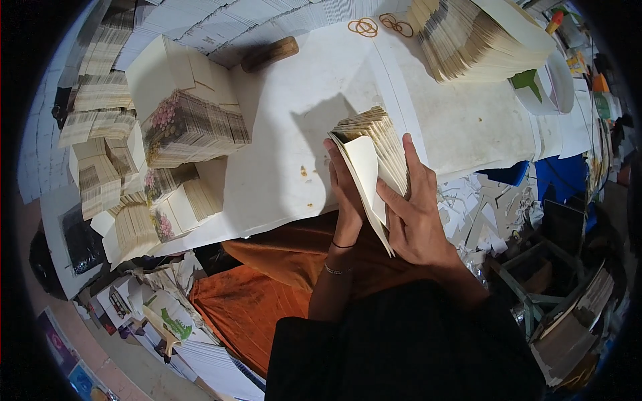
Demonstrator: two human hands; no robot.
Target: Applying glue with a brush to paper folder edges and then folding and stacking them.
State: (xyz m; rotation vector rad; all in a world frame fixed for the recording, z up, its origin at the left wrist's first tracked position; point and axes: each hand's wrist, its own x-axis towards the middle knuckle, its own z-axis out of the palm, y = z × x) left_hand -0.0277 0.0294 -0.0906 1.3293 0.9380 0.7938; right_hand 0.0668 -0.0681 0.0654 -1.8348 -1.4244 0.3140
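Between my two hands stands a fanned stack of folded cream paper pieces (366, 160), tilted over the front part of the white tabletop. My left hand (346, 197) presses flat along its left side, thumb hidden from sight. On the other side my right hand (416, 217) grips the stack, with its index finger stretched along the edges and its thumb on the front piece. The front piece bulges away from the ones behind it. I cannot make out whether these are envelopes or folded cards.
Bundled paper stacks with floral print (200, 127) crowd the table's left. A wooden block (270, 55) and rubber bands (363, 27) lie toward the back. Another tall paper stack (468, 40) stands back right, near a white round container (558, 83). Paper scraps (478, 210) pile below the right edge.
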